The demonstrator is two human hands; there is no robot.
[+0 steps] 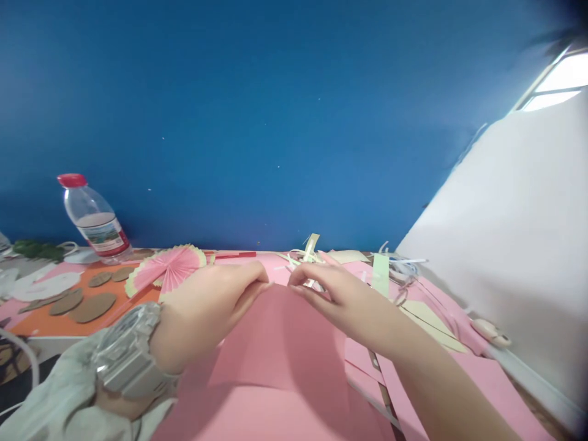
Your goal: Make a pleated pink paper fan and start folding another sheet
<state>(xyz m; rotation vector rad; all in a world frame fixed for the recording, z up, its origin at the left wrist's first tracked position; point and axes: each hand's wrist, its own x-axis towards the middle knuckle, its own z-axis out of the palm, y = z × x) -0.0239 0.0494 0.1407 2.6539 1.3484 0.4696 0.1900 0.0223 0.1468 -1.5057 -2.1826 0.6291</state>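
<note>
A sheet of pink paper [280, 343] is raised by its far edge over more pink paper [261, 416] on the table. My left hand [220, 294], with a large silver watch [131, 352] on the wrist, pinches that edge from the left between thumb and fingers. From the right, my right hand [333, 288] pinches the same edge a short way off. Between the two pinches a small gap shows. The sheet's lower part hangs toward me and casts a shadow.
A red-capped plastic bottle [98, 220] stands at the back left, near a pink pleated paper fan [168, 269]. Brown cardboard ovals [94, 306] lie on orange paper [41, 321]. Paper scraps [312, 245] and a pale green strip [380, 274] lie behind my right hand. A blue wall [275, 122] rises behind.
</note>
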